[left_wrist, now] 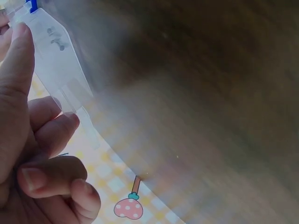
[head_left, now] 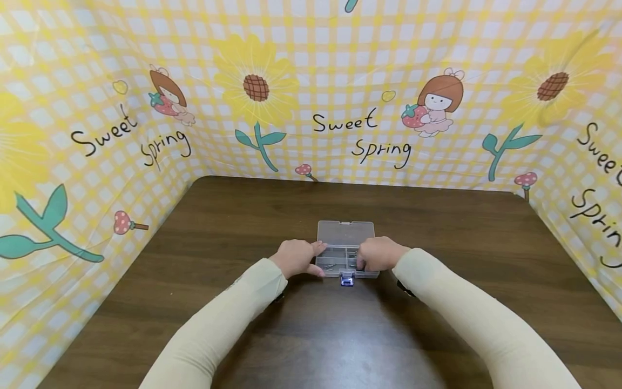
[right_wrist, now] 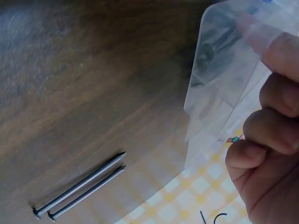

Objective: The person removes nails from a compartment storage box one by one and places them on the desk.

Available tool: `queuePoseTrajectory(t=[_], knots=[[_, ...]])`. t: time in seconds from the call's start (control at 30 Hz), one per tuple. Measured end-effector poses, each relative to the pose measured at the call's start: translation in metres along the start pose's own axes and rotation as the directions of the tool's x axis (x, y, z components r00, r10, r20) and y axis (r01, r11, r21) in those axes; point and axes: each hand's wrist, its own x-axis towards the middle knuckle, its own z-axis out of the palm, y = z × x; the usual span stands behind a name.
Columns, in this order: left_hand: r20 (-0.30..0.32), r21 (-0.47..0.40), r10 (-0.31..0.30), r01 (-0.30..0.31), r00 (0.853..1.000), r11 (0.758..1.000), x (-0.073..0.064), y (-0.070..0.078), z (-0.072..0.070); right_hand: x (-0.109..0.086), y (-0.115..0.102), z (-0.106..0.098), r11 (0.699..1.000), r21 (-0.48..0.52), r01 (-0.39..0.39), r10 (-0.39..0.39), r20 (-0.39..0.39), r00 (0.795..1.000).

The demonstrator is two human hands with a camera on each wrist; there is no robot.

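Two pale sleeves lie nearest, before the open clear box. Blue latch at the box's front edge. Left of the box, the left hand grasps its side; from its right, the right hand reaches inside, its grip impossible to tell. Two nails lie right of the box; checked cloth hangs beyond it.
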Motion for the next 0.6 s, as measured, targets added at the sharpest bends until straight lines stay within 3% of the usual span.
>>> queuePoseTrajectory(t=[0.17,0.6], knots=[[0.016,-0.013,-0.019,0.019,1.000,1.000,-0.0014,0.0019,-0.0009,-0.0009,-0.0051,0.0017,0.998,-0.059,0.001,-0.004,-0.052,0.999],[-0.022,-0.004,0.000,0.000,1.000,1.000,0.0022,0.0041,-0.0039,-0.0010,-0.0024,0.0053,0.999,-0.033,-0.006,0.004,-0.059,0.998]])
